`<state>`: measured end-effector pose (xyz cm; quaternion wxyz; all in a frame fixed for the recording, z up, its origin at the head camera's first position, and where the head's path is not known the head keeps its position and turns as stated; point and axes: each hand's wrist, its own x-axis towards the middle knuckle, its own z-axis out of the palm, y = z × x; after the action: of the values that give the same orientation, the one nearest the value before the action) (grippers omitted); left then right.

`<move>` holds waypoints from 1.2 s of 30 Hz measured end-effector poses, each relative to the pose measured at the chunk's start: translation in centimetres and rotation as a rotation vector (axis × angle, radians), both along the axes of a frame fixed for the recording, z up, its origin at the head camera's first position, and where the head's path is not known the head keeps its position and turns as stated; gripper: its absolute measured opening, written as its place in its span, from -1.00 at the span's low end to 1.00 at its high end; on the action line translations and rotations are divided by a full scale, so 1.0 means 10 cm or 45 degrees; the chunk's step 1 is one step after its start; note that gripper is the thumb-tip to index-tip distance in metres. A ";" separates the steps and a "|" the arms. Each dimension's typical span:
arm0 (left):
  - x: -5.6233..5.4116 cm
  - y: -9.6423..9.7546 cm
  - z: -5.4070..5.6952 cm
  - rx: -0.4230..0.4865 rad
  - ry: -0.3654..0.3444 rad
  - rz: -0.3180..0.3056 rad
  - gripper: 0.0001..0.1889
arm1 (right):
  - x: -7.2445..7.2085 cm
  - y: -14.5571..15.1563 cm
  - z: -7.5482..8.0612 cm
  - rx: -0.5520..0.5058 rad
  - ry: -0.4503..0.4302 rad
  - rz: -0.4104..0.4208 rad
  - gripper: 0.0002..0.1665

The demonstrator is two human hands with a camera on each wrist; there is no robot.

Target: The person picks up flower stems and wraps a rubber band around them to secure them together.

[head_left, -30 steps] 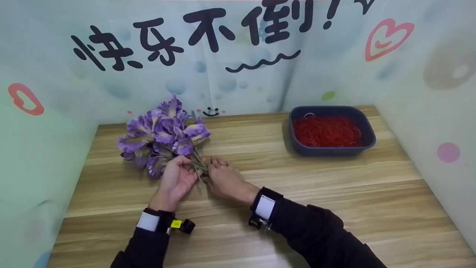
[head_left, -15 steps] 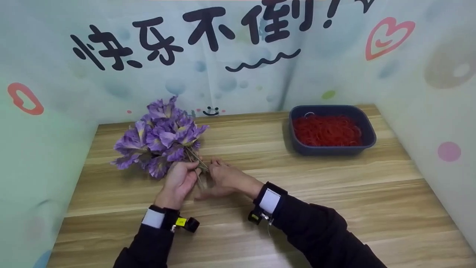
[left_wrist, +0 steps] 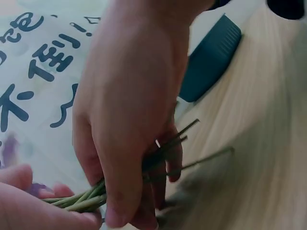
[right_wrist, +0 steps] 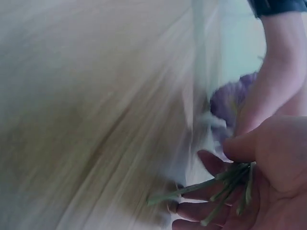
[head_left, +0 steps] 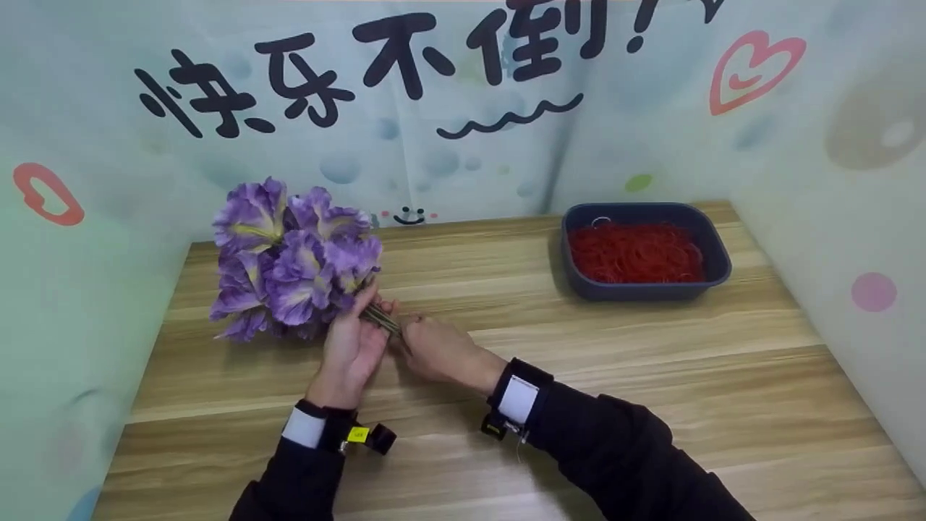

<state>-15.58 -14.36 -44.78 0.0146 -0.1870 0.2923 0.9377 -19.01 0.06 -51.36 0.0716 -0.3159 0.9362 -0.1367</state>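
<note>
A bunch of purple artificial irises [head_left: 296,268] leans to the left above the table, its blossoms facing up and toward me. My left hand [head_left: 354,347] holds the thin green stems [head_left: 380,318] close under the blossoms. Just to the right, my right hand [head_left: 441,351] grips the same stems lower down. In the left wrist view the right hand [left_wrist: 129,110] covers the middle of the bundle, and several stem ends stick out past it. From the right wrist, uneven stem ends [right_wrist: 230,187] show between thumb and fingers, with one stem reaching farther out.
A dark blue tub [head_left: 644,291] full of red rubber bands [head_left: 636,253] stands at the back right of the wood-grain table [head_left: 651,362]. Printed cloth walls [head_left: 463,174] close off the back and both sides.
The blossoms have swung left and turned up toward me. The stems have drawn into a tighter bundle. My right hand's thumb, spread out half a second ago, has closed in on the stems.
</note>
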 end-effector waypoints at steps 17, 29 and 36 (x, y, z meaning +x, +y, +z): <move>-0.01 -0.14 0.18 0.310 0.101 0.098 -0.58 | 0.49 0.25 0.78 0.173 0.596 0.341 -0.66; -0.02 -0.19 0.23 0.551 0.180 0.037 -0.55 | 0.50 0.35 0.86 0.075 0.356 0.406 -0.60; -0.02 -0.23 0.15 0.649 0.232 -0.030 -0.54 | 0.54 0.35 0.83 0.059 0.309 0.430 -0.62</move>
<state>-15.80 -16.64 -43.24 0.0457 -0.0890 0.0489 0.9938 -13.61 3.59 -43.11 -0.0125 -0.4806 0.8746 -0.0621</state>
